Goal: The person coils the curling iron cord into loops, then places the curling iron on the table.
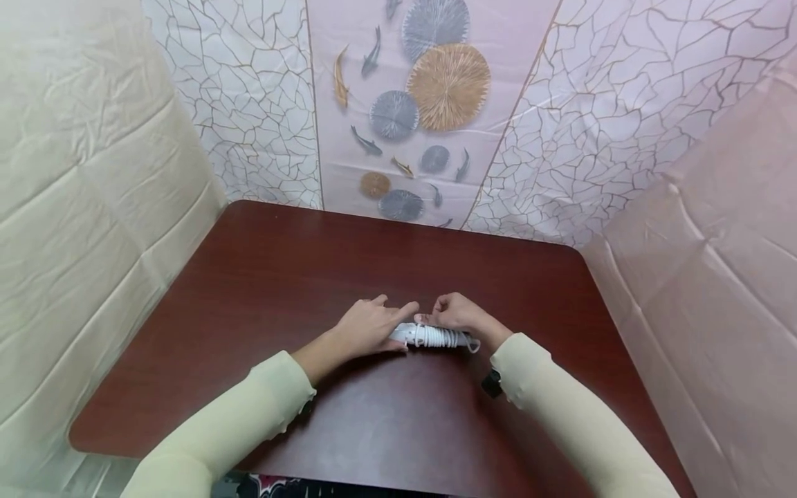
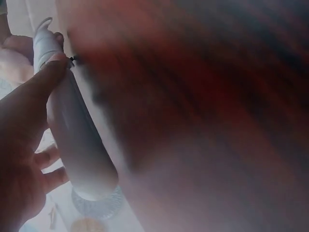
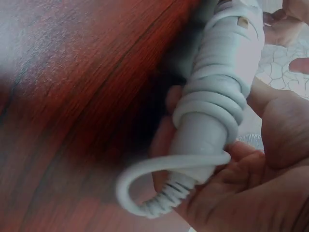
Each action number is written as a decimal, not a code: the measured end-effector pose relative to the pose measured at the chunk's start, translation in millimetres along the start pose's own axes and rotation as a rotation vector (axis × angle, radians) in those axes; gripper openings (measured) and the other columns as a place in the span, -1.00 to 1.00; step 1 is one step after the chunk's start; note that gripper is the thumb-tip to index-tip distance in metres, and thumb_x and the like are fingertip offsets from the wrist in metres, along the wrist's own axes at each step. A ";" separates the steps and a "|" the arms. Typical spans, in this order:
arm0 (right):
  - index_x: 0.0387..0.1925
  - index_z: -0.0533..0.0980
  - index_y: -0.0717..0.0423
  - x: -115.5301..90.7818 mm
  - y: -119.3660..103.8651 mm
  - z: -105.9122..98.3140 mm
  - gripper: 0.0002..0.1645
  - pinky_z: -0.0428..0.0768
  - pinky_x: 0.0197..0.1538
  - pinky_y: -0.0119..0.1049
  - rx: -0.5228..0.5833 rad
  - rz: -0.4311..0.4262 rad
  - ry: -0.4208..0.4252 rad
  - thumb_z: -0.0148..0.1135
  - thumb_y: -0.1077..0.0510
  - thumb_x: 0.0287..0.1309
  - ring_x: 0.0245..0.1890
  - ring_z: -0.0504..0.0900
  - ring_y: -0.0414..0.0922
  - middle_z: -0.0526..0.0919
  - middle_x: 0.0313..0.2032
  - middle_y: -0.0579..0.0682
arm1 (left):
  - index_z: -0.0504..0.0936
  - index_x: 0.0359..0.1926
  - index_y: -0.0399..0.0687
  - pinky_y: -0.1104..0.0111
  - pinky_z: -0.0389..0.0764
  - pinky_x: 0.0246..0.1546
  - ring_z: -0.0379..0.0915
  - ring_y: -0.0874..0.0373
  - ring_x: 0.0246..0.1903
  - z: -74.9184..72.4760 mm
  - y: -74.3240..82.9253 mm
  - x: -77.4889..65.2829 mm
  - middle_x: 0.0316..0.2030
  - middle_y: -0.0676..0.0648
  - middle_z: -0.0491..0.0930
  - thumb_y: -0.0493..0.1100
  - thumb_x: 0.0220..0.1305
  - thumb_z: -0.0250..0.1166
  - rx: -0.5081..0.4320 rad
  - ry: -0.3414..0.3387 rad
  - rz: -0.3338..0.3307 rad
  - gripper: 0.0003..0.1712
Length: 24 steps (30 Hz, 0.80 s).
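A long white appliance (image 1: 405, 333) with a smooth, rounded body lies low over the table; its exact kind is unclear. White cord (image 1: 438, 337) is wound in several tight turns round its narrower handle, and a loose loop (image 3: 140, 176) curves out by the ribbed cord sleeve (image 3: 166, 195). My left hand (image 1: 369, 326) grips the body, thumb (image 2: 55, 67) along the near side and other fingers spread on the far side. At the wound part, my right hand (image 1: 459, 312) has curled fingers and pinches at the cord; its fingertips are partly hidden behind the handle.
The dark red-brown table (image 1: 299, 270) has rounded corners and runs back to a patterned wall covering (image 1: 261, 104). Pale padded sheets stand on the left (image 1: 81, 207) and right (image 1: 716, 290). A dark device (image 1: 492, 382) sits at my right cuff.
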State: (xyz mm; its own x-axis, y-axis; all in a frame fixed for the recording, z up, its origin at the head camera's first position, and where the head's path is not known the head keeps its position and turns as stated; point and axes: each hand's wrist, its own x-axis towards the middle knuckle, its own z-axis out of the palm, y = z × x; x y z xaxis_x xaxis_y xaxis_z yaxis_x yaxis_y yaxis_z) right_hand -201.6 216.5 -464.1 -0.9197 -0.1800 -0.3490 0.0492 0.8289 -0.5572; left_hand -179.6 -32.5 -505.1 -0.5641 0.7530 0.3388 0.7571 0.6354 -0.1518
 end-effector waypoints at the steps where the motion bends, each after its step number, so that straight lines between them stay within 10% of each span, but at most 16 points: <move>1: -0.32 0.58 0.08 3.5 2.1 1.3 -0.43 0.53 -0.14 -0.22 0.001 -0.011 -0.008 0.46 -0.33 0.38 -0.37 0.52 -0.11 0.59 -0.40 -0.06 | 0.36 0.55 0.17 0.09 0.80 -0.20 0.74 -0.09 -0.06 -1.1 0.1 -0.2 0.05 0.16 0.88 0.52 0.29 0.44 -0.009 -0.026 -0.009 0.01; 9: -0.38 0.54 -0.05 50.8 45.8 22.3 -0.21 0.53 -0.27 -0.19 -0.119 -0.053 0.026 0.36 -0.67 0.18 -0.42 0.54 -0.10 0.61 -0.44 -0.08 | 0.21 0.63 0.26 -0.14 0.71 0.19 0.70 -0.19 0.20 -9.3 3.0 2.2 0.25 0.11 0.80 0.49 0.26 0.49 -0.119 -0.191 -0.136 0.10; 17: -0.22 0.47 0.09 -7.8 6.0 11.5 -0.37 0.48 -0.15 -0.23 -0.011 0.002 -0.009 0.24 -0.40 0.50 -0.32 0.52 -0.07 0.55 -0.32 -0.01 | 0.21 0.62 0.38 -0.23 0.64 0.18 0.67 -0.18 0.16 -11.3 11.0 7.8 0.36 0.02 0.72 0.42 0.31 0.51 -0.187 -0.276 -0.229 0.03; 24: -0.09 0.50 0.11 -17.6 8.7 13.7 -0.41 0.51 -0.01 -0.20 0.000 -0.051 0.023 0.22 -0.37 0.54 -0.12 0.61 -0.03 0.65 -0.13 0.08 | 0.18 0.71 0.39 -0.30 0.52 0.30 0.53 -0.19 0.36 -19.1 18.3 7.6 0.46 0.00 0.59 0.55 0.26 0.45 -0.254 -0.339 -0.288 0.16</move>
State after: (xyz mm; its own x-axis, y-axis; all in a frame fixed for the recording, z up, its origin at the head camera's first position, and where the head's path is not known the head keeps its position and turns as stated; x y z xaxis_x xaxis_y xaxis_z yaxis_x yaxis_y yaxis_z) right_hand -179.7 219.6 -473.1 -0.9299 -0.2094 -0.3026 0.0021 0.8192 -0.5734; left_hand -163.8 -18.5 -487.5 -0.8049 0.5934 0.0065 0.5876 0.7954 0.1484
